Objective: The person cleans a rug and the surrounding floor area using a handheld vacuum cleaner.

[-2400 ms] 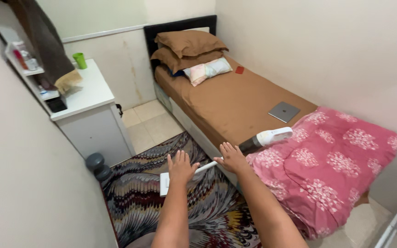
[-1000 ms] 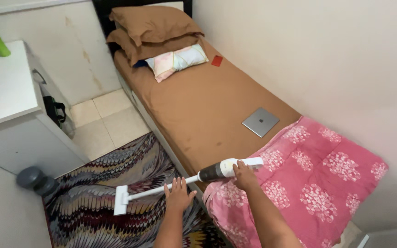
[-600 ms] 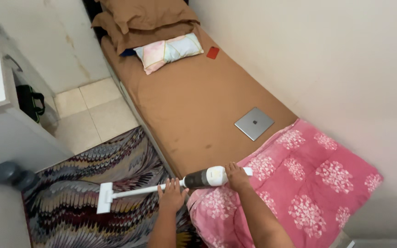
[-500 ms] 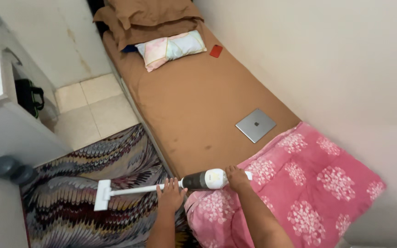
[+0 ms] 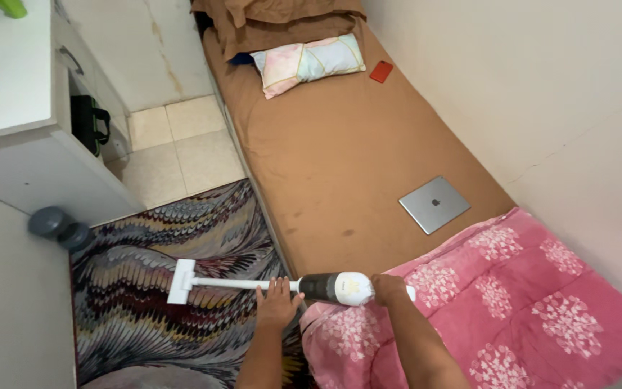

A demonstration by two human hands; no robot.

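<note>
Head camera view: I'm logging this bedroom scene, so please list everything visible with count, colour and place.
stick vacuum: one, white and dark, lying from rug to bed edge
rug: one, grey-brown swirl pattern, on the floor
bed: one, brown sheet, along the wall
blanket: one, pink floral, at the bed's near end
tablet: one, silver, on the sheet
patterned pillow: one, pastel, at the bed's head
brown pillows: stacked, top of bed
small red item: one, beside the patterned pillow
cabinet: one, white, at left
black bag: one, in the cabinet
left hand: open, over the vacuum tube
right hand: closed on the vacuum's rear end
</note>
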